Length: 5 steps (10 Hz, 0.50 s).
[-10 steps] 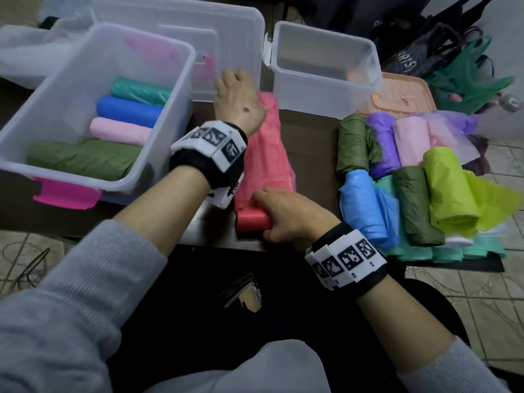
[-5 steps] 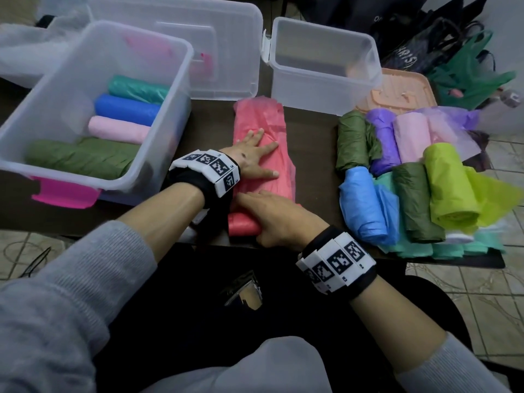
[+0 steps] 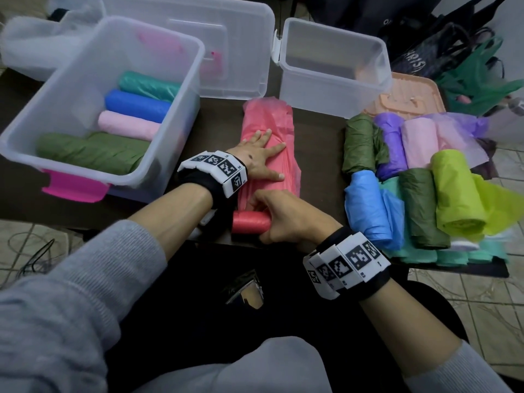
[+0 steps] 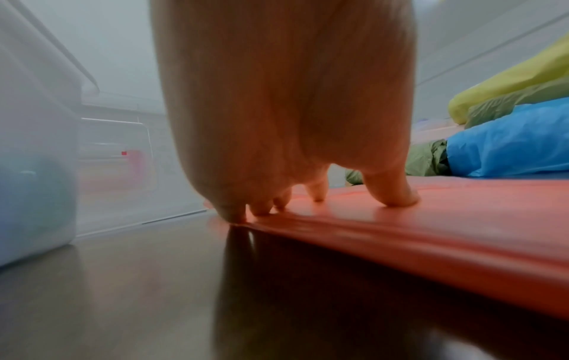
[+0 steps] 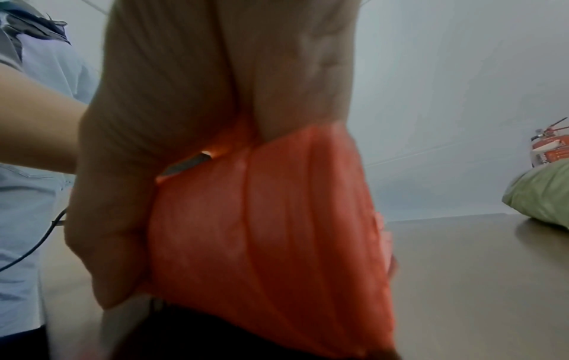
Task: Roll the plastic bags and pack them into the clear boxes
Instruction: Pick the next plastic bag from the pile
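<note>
So the red bag [image 3: 269, 143] is lying flat on the table [image 3: 221, 137] between the two clear boxes, its near end wound into a tight roll [image 3: 251, 221]. The right hand [image 3: 286, 219] is curling around that roll, while the left hand [image 3: 259, 158] is pressing flat, fingers spread, on the unrolled part. The left box [image 3: 173, 114] is holding four rolls; loose colored rolls [image 3: 419, 188] are crowding the right side.

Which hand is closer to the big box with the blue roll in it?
Left. The left hand presses flat on the red bag, just right of the big clear box. The right hand grips the bag's rolled end nearer the table's front edge, farther from the box.
</note>
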Motion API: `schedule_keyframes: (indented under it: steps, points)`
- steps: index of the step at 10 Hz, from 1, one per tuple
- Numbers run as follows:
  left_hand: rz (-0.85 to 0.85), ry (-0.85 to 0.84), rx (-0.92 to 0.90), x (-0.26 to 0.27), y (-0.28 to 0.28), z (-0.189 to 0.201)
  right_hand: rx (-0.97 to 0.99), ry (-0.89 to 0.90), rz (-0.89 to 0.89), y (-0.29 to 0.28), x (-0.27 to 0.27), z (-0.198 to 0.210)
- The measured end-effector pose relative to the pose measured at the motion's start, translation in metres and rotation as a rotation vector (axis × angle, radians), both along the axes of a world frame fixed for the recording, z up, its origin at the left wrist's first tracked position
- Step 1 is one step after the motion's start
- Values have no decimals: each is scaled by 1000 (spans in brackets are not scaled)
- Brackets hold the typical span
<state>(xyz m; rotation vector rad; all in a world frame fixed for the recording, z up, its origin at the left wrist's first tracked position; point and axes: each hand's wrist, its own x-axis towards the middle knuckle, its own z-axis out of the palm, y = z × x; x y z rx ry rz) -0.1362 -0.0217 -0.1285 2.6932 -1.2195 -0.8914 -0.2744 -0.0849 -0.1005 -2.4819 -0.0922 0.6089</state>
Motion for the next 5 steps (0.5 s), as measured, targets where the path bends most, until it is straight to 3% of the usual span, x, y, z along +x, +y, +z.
schedule_keyframes:
  steps: [5]
  points:
    - [29, 7, -32, -4, 3, 2, -13, -42, 14, -5, -1, -4]
